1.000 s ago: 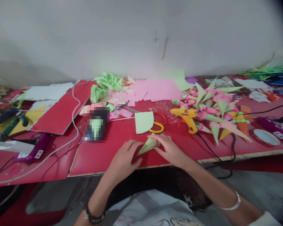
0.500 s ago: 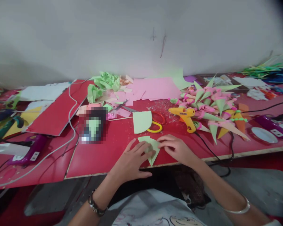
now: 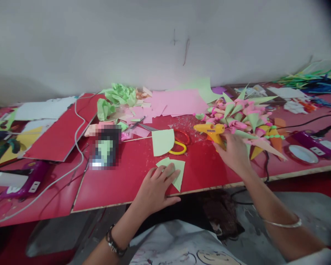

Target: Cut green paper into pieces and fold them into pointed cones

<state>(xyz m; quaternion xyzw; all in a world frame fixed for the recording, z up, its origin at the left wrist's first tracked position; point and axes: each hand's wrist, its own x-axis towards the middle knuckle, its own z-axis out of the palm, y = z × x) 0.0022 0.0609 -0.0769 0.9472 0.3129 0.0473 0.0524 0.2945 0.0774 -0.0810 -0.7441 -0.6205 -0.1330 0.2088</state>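
Fingers (image 3: 168, 172) of the left hand (image 3: 154, 190) lay spread on green paper (image 3: 180, 166); the right hand (image 3: 235, 152) was wrapped around a glue gun (image 3: 209, 128).
At lower centre, the paper, covered but not pinched, looked light and easily creased, best lifted by its edges; right of centre, the yellow gun looked stiff and fairly light, best held by its handle, clear of a possibly hot tip.

A smooth plastic glue gun (image 3: 209, 128), metal-bladed scissors (image 3: 185, 148), matt folded paper (image 3: 182, 168) and rough, crumpled paper scraps (image 3: 121, 94) share a smooth, faintly glossy table (image 3: 202, 167).
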